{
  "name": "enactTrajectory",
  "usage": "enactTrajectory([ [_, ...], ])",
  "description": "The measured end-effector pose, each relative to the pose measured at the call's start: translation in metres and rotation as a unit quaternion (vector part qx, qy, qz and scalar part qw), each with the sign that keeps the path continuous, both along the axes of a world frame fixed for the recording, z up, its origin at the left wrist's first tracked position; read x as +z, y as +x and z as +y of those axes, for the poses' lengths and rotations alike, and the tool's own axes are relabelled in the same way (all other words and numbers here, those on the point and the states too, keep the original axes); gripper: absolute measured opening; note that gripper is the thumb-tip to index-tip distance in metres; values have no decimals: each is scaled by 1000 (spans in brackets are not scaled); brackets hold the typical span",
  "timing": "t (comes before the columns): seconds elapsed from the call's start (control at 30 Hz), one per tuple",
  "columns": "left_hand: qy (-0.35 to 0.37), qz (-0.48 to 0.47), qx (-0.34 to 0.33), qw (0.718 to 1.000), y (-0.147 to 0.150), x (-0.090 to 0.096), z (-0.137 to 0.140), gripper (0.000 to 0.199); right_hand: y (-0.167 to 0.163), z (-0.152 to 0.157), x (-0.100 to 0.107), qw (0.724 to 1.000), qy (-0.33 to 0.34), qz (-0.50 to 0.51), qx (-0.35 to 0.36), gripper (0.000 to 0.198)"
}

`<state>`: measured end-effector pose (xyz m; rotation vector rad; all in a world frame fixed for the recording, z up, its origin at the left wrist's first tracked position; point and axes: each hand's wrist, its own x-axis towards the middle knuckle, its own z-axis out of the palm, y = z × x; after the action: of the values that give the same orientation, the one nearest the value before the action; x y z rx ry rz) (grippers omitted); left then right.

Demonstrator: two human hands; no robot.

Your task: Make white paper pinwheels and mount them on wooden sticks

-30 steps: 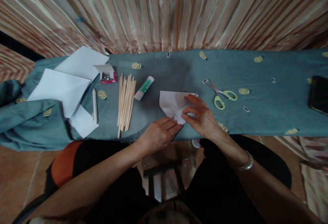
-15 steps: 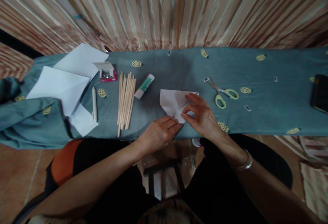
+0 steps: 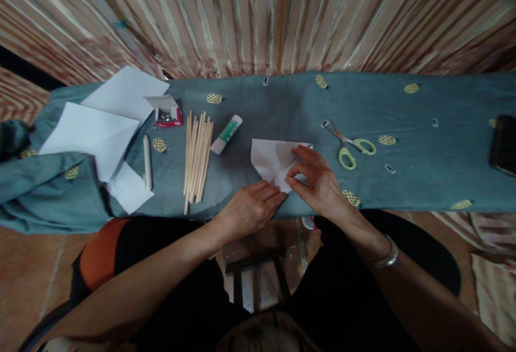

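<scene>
Striped curtain (image 3: 258,19), brown floor (image 3: 28,271), dim light

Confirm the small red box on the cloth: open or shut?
Open: the red box has its flap raised, and shiny bits show inside.

No text, brand or number is legible in this view. Glue stick (image 3: 226,135): green label (image 3: 229,129) bearing pale print, too small and blurred to read. Small red cardboard box (image 3: 169,123): pale marking on its red front, wording indistinct. Blue-green tablecloth (image 3: 282,113): small rectangular black-and-white marks (image 3: 390,169), one near the far edge, one by the tips of the scissors (image 3: 343,139), two further right; whether they carry letters or numerals cannot be determined
</scene>
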<state>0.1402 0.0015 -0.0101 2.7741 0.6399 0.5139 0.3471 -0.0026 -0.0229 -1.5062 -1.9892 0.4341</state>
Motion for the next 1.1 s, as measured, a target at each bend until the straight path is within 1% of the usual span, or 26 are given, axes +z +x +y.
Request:
enactTrajectory([
  [0.13,0,1,2,1000,1,0,0,25,1,0,1,1000,6,-3,24,10],
  [0.23,2,5,1,1000,1,1,0,25,0,-2,3,999,15,-11,44,15],
  [0.37,3,0,2,1000,2,1,-1,25,-3,-4,4,998,28,-27,53,22],
  [0.5,-1,4,2,1000,2,2,0,24,-4,-5,5,996,38,-60,59,24],
  [0.57,2,8,0,1000,2,2,0,24,-6,-7,6,994,33,-87,62,26],
  [0.67,3,14,2,1000,2,2,-1,23,-11,-10,7,992,4,-106,71,32],
  [0.77,-1,19,6,1000,3,2,0,22,-19,-14,7,993,-25,-79,82,47],
  [0.9,4,28,0,1000,4,4,1,23,-28,-18,5,993,-38,-59,90,63],
  [1.0,13,30,5,999,5,5,1,23,-31,-18,5,992,-39,-66,101,64],
  [1.1,14,33,10,999,5,5,1,21,-28,-16,6,990,-33,-82,105,57],
])
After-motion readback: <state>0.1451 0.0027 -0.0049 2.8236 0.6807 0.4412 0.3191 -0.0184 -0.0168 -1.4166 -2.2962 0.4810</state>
